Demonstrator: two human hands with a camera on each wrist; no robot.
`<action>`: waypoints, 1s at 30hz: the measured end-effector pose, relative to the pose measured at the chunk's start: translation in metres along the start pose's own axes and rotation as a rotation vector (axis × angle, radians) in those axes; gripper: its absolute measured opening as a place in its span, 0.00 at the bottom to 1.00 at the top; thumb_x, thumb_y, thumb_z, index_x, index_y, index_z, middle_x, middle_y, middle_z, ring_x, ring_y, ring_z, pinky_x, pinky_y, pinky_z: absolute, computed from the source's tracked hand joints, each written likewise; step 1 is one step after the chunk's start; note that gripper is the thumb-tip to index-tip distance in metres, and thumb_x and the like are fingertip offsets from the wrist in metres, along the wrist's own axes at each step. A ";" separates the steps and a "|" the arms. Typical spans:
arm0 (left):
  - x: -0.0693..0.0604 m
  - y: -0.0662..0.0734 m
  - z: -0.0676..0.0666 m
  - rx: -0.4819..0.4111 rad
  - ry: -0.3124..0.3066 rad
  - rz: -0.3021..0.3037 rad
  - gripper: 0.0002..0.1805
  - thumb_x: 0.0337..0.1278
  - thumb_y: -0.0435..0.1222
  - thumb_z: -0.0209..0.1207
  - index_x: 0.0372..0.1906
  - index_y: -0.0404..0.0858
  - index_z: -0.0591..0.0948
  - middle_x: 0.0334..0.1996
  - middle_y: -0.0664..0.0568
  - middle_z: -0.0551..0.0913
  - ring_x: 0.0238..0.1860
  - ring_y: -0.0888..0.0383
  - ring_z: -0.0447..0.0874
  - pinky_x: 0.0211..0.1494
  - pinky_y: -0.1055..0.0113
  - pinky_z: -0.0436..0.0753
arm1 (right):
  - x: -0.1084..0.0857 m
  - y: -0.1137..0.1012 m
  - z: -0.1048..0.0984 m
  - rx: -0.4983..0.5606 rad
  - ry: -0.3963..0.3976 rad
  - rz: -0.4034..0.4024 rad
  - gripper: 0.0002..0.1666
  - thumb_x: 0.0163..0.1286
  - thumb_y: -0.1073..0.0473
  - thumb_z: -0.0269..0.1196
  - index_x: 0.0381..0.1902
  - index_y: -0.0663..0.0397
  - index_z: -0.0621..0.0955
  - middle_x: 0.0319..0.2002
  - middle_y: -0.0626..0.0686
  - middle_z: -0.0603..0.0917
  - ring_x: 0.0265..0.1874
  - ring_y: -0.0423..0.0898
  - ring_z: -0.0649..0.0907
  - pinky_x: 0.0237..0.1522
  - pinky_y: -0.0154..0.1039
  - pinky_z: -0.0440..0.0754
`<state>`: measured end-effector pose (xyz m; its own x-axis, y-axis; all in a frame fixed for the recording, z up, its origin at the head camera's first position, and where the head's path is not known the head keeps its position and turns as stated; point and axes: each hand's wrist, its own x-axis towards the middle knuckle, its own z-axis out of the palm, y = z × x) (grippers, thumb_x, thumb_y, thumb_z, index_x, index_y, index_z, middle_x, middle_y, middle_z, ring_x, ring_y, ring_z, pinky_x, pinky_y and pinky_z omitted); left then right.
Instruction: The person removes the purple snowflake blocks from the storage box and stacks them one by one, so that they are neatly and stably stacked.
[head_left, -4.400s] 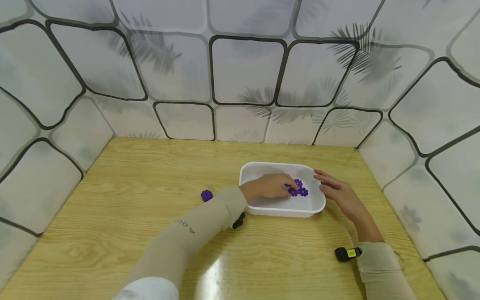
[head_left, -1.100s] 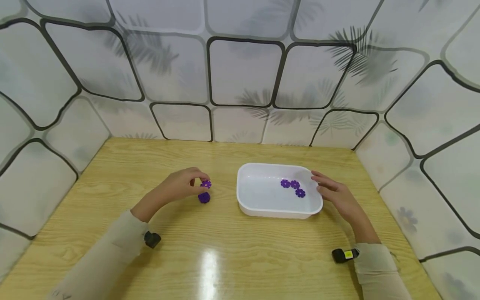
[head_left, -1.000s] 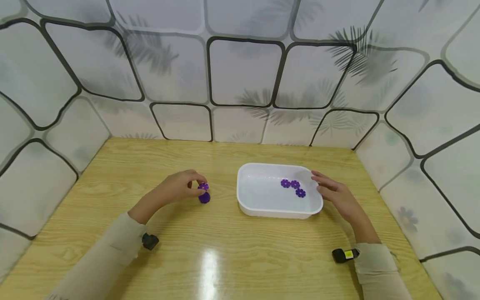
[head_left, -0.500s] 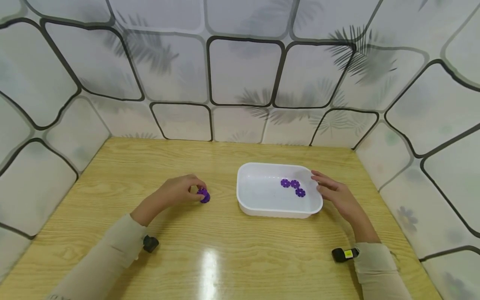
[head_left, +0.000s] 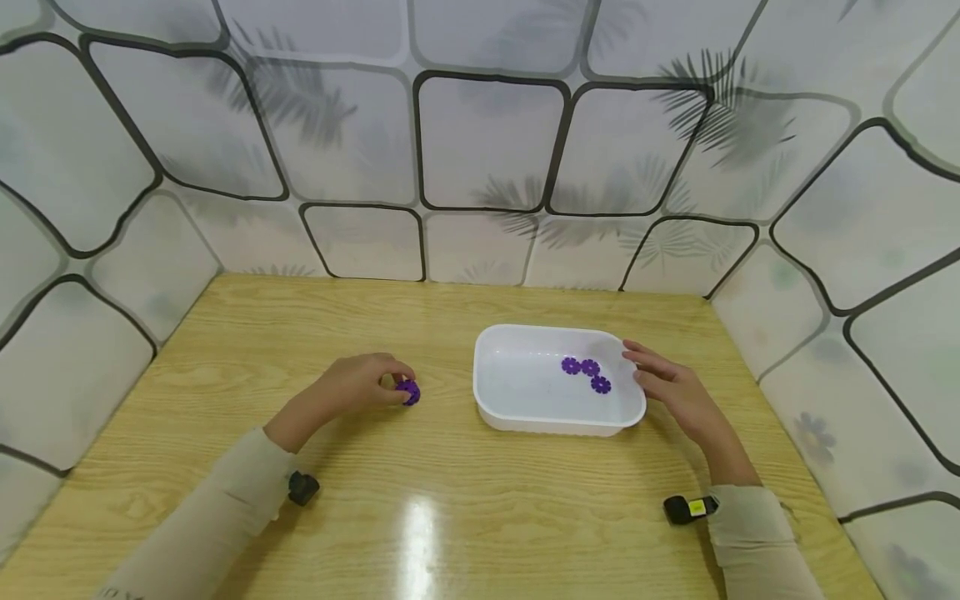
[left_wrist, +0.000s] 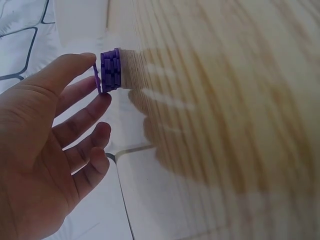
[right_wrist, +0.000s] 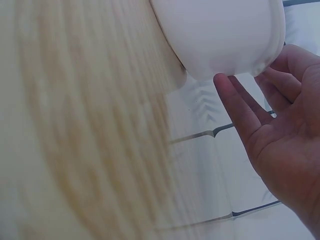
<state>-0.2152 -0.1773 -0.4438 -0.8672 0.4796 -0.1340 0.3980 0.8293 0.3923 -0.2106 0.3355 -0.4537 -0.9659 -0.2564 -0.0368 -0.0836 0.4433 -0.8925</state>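
On the table a short stack of purple flower-shaped discs (left_wrist: 112, 70) stands left of the white plastic tray (head_left: 525, 423). My left hand (head_left: 352, 385) pinches one thin purple flower-shaped disc (left_wrist: 97, 79) between thumb and fingers, right over the stack; in the left wrist view a narrow gap shows between them. Several stacked layers are visible there. Three more purple flower-shaped discs (head_left: 590, 367) lie flat in the tray's right half. At the tray's right end, my right hand (head_left: 678, 396) touches the rim and outer wall with mostly straight fingers.
The wood-grain table (head_left: 480, 517) is bounded behind and at both sides by patterned white walls (head_left: 491, 142). Black wrist cameras are strapped at both sleeves. A bright light reflection lies on the table near the front.
My left hand has left the tray with a disc, moved left and lowered it to the stack. The tray now shows three discs. My right hand stays at the tray's right end.
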 end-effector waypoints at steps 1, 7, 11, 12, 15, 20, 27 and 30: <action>0.000 0.000 0.000 0.005 0.001 0.001 0.19 0.63 0.50 0.65 0.57 0.53 0.85 0.47 0.60 0.84 0.37 0.63 0.77 0.37 0.65 0.76 | 0.000 0.000 0.000 -0.002 0.000 0.000 0.29 0.79 0.48 0.56 0.73 0.53 0.72 0.79 0.47 0.59 0.78 0.57 0.58 0.55 0.24 0.77; -0.001 0.000 0.000 0.022 -0.003 0.003 0.20 0.63 0.51 0.65 0.57 0.52 0.84 0.47 0.60 0.84 0.39 0.63 0.78 0.38 0.64 0.76 | 0.000 -0.001 0.000 -0.014 -0.001 0.008 0.29 0.79 0.47 0.55 0.73 0.52 0.72 0.80 0.47 0.59 0.78 0.57 0.58 0.55 0.24 0.77; -0.002 0.001 -0.001 0.023 0.000 0.006 0.20 0.63 0.51 0.65 0.58 0.52 0.84 0.47 0.59 0.84 0.38 0.64 0.78 0.37 0.65 0.76 | 0.000 -0.001 0.000 -0.019 -0.004 0.011 0.29 0.79 0.47 0.55 0.73 0.51 0.71 0.80 0.47 0.59 0.78 0.57 0.58 0.54 0.23 0.76; -0.002 0.001 -0.001 0.024 0.001 0.008 0.20 0.63 0.51 0.65 0.57 0.52 0.84 0.47 0.60 0.84 0.37 0.64 0.77 0.37 0.65 0.76 | 0.000 -0.001 0.000 -0.019 -0.005 0.012 0.29 0.79 0.47 0.55 0.73 0.51 0.71 0.80 0.47 0.58 0.78 0.57 0.58 0.54 0.23 0.77; -0.002 0.002 -0.001 0.023 0.004 0.012 0.19 0.63 0.52 0.65 0.57 0.52 0.85 0.47 0.60 0.84 0.37 0.64 0.77 0.38 0.65 0.76 | 0.000 -0.002 0.000 -0.017 -0.007 0.009 0.30 0.79 0.47 0.55 0.73 0.51 0.71 0.80 0.47 0.58 0.78 0.58 0.58 0.55 0.23 0.76; -0.001 0.003 -0.002 0.035 -0.003 0.009 0.21 0.63 0.52 0.64 0.58 0.51 0.84 0.48 0.59 0.83 0.39 0.63 0.78 0.38 0.64 0.77 | 0.000 -0.001 0.000 -0.006 -0.008 0.004 0.30 0.79 0.47 0.55 0.73 0.52 0.71 0.80 0.47 0.58 0.78 0.57 0.58 0.55 0.23 0.76; 0.011 0.017 -0.016 0.019 0.051 0.031 0.22 0.65 0.52 0.61 0.60 0.51 0.83 0.52 0.58 0.83 0.38 0.62 0.80 0.37 0.62 0.78 | 0.000 -0.001 0.001 0.007 -0.007 -0.008 0.30 0.79 0.48 0.56 0.73 0.53 0.72 0.80 0.47 0.59 0.78 0.56 0.58 0.55 0.23 0.76; 0.024 0.032 -0.023 0.000 0.081 0.073 0.22 0.66 0.53 0.61 0.60 0.51 0.83 0.53 0.59 0.82 0.39 0.61 0.81 0.39 0.60 0.80 | 0.000 0.000 0.001 0.009 -0.007 -0.010 0.30 0.79 0.48 0.56 0.73 0.53 0.72 0.80 0.47 0.59 0.78 0.56 0.59 0.55 0.23 0.76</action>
<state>-0.2305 -0.1458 -0.4133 -0.8572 0.5140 -0.0309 0.4611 0.7930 0.3982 -0.2099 0.3347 -0.4541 -0.9634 -0.2664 -0.0309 -0.0910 0.4331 -0.8967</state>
